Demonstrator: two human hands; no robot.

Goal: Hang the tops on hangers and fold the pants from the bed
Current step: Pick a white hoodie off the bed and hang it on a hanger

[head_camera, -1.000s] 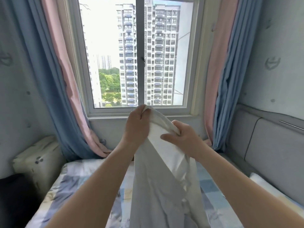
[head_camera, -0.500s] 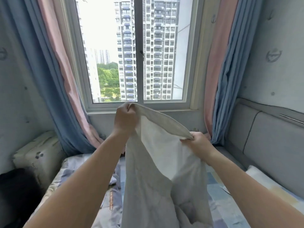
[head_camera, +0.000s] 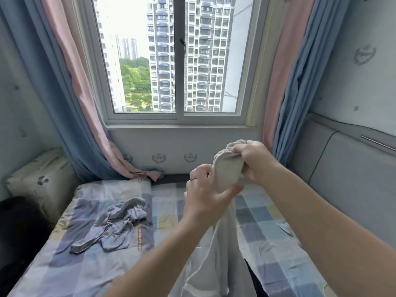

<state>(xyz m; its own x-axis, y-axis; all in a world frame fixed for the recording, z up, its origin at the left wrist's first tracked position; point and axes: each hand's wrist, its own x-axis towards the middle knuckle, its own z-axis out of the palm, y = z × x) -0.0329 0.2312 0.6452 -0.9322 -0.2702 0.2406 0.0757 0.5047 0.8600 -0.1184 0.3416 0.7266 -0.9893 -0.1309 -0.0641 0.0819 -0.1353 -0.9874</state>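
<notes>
- A small bedroom is seen, with a window in the far wall through which tower blocks and trees are shown.
- Pink and blue curtains are hung at both sides, the left pair trailing onto the far edge of the bed and the right pair dropping beside a grey padded headboard.
- The bed is covered by a checked sheet in blue, yellow and lilac.
- A pale garment is held up over the right half of the bed, its top bunched and the rest left hanging down towards the camera. Whether it is a top or pants cannot be told.
- The right grip is closed on the bunched upper edge of that cloth.
- The left grip, on which a ring is worn, is curled round the cloth just below, with the thumb under it.
- A crumpled grey-blue garment is left lying on the left half of the bed, well apart from both hands.
- A patterned cushion is propped by the left wall.
- The near middle of the bed is hidden by the forearms and the hanging cloth.
</notes>
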